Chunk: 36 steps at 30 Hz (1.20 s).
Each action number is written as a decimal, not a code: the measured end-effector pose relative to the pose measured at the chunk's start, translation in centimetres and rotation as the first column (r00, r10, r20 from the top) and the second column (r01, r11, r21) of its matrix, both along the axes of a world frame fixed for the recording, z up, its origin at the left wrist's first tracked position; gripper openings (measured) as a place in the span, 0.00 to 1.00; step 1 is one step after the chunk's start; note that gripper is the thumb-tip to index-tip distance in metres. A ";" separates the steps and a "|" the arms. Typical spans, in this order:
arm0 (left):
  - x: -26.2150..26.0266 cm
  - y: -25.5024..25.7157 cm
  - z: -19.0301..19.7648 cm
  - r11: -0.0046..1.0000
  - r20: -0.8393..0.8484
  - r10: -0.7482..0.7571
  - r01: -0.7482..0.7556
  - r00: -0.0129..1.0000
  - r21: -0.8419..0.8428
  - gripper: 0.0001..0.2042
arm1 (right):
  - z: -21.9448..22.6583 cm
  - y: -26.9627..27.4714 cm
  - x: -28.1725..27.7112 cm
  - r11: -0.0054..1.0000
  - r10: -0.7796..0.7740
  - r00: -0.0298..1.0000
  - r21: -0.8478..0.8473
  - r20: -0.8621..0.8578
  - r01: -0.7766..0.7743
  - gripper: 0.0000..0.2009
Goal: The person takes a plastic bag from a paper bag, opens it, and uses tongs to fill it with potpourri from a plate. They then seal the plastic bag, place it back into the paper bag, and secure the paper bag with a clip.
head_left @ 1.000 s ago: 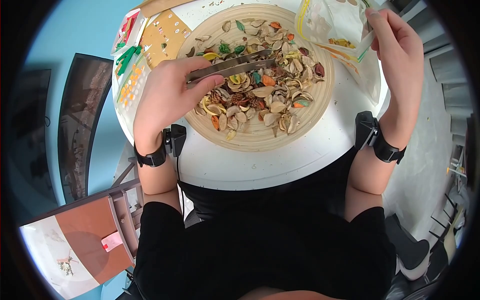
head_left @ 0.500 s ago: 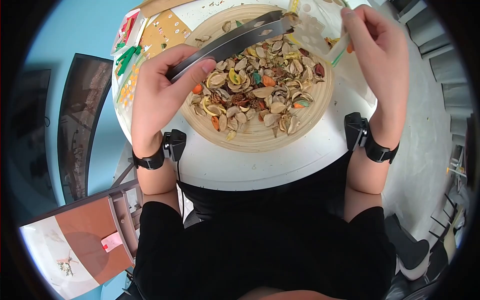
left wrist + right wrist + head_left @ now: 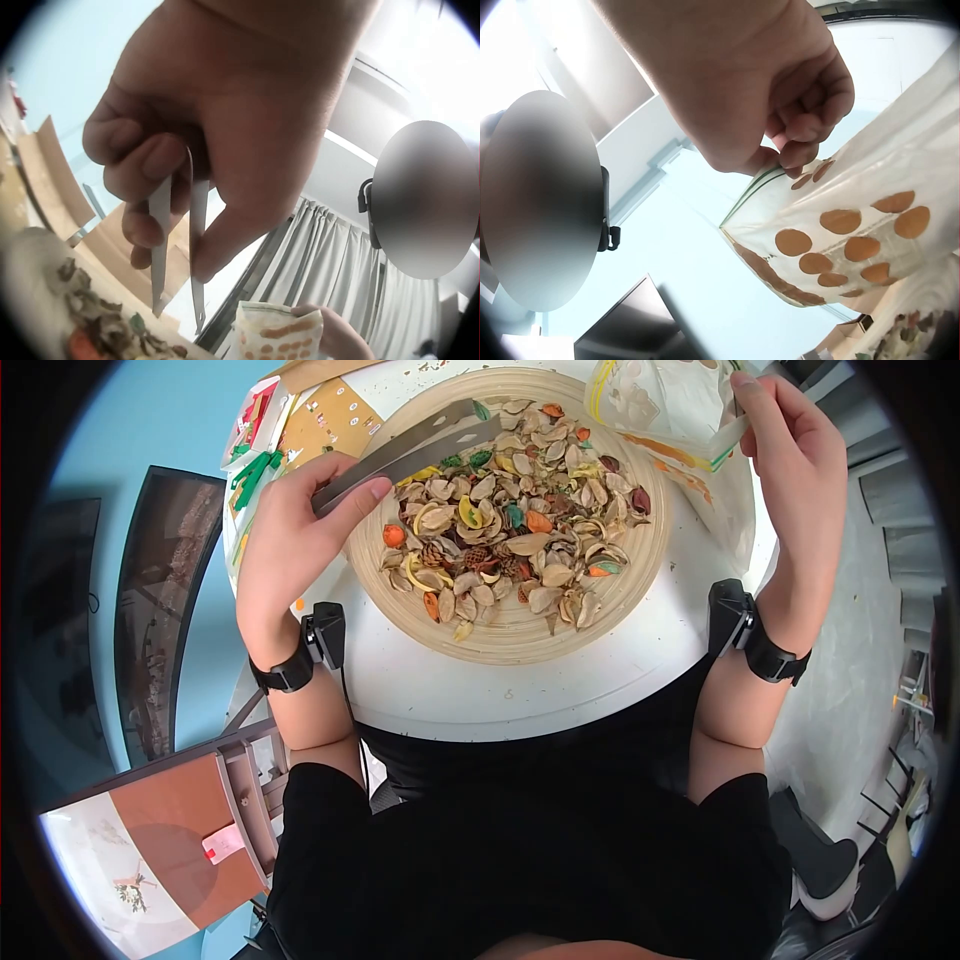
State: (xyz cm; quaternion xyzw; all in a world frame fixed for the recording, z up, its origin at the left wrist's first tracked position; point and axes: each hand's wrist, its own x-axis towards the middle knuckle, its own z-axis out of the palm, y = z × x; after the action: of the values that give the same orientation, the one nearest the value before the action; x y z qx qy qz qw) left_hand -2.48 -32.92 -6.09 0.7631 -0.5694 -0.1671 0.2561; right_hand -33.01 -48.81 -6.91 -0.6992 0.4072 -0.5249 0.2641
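Observation:
My left hand (image 3: 290,545) holds metal tongs (image 3: 400,460) between thumb and fingers, over the left far part of a round wooden plate (image 3: 385,605). The two tips of the tongs stand apart, with nothing between them in the left wrist view. Dried potpourri (image 3: 500,540), mostly tan petals with some yellow, orange and green pieces, is heaped on the plate. At the far right, my right hand (image 3: 800,465) pinches the rim of a clear zip bag (image 3: 660,405). Orange dots (image 3: 840,220) are printed on the bag, and its mouth gapes toward the plate.
A brown patterned sheet (image 3: 335,420) lies left of the plate, near a white box (image 3: 258,422) with red contents and green pieces (image 3: 255,475). The white table (image 3: 480,705) curves along its front edge. A single orange piece (image 3: 394,535) sits near the plate's left rim.
The tongs went from the potpourri to the bag's mouth with a tan piece at their tips, then back left without it. My right hand brought the bag inward, then out right again.

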 end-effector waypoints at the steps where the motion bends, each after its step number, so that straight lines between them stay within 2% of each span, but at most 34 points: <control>1: 0.1 0.0 -0.1 1.000 0.000 -0.002 0.002 1.000 0.018 0.16 | 0.1 0.1 0.0 1.000 -0.002 1.000 0.009 -0.001 0.002 0.16; 3: 0.3 -0.1 -0.4 0.998 -0.001 -0.005 0.005 1.000 0.056 0.15 | 0.6 0.2 0.0 0.998 0.014 1.000 0.061 0.009 -0.014 0.16; 6: 0.3 -0.3 -0.3 0.974 0.042 -0.068 0.057 0.997 0.219 0.13 | 0.7 0.2 0.0 0.998 0.018 1.000 0.066 0.000 -0.018 0.16; 9: 0.0 -0.3 -0.4 0.968 0.029 -0.114 0.105 0.993 0.229 0.12 | -0.7 -2.2 -2.1 0.981 0.099 0.992 0.176 -0.077 -0.084 0.15; 12: -0.5 -0.3 -0.4 0.964 -0.022 -0.166 0.167 0.986 0.207 0.12 | -0.8 -2.0 -1.7 0.986 0.104 0.993 0.136 -0.051 -0.096 0.15; 16: -0.9 -0.3 -1.1 0.961 0.030 -0.249 0.243 0.968 0.131 0.13 | 0.2 0.2 0.3 0.999 0.033 0.999 0.016 -0.009 -0.033 0.17; 18: -1.4 -0.3 -1.2 0.961 0.058 -0.268 0.262 0.962 0.093 0.13 | 0.2 0.0 0.1 0.997 0.054 0.999 0.049 -0.001 -0.054 0.17; 22: -1.9 -0.3 -0.9 0.956 0.105 -0.289 0.281 0.951 0.087 0.12 | -0.1 0.1 0.3 0.999 0.052 0.999 0.007 0.001 -0.052 0.17; 24: -2.0 -0.3 -0.8 0.959 0.098 -0.278 0.270 0.956 0.089 0.12 | 0.0 0.0 0.1 0.995 0.078 0.996 0.067 0.037 -0.080 0.17; 27: -1.7 -0.3 -0.6 0.966 0.044 -0.244 0.239 0.969 0.103 0.10 | 0.3 0.3 0.3 0.996 0.065 0.998 0.067 0.010 -0.066 0.16; 30: -2.0 0.0 -0.1 0.977 -0.037 -0.207 0.209 0.978 0.040 0.08 | 0.3 0.2 0.2 0.992 0.067 0.998 0.106 0.024 -0.069 0.16; 33: -2.1 0.1 -0.4 0.970 -0.120 -0.222 0.207 0.968 -0.125 0.08 | 0.1 0.8 0.8 0.998 0.024 1.000 0.051 -0.016 -0.023 0.16; 36: -2.5 0.2 -0.1 0.968 -0.174 -0.232 0.208 0.957 -0.143 0.07 | 0.3 1.3 1.0 0.997 0.025 0.998 0.073 -0.062 -0.020 0.16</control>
State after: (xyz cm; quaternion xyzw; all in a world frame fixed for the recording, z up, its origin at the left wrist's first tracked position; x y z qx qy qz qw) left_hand -4.94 -32.69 -6.16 0.6583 -0.6332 -0.2308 0.3354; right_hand -32.04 -47.52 -6.56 -0.7099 0.4260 -0.4847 0.2823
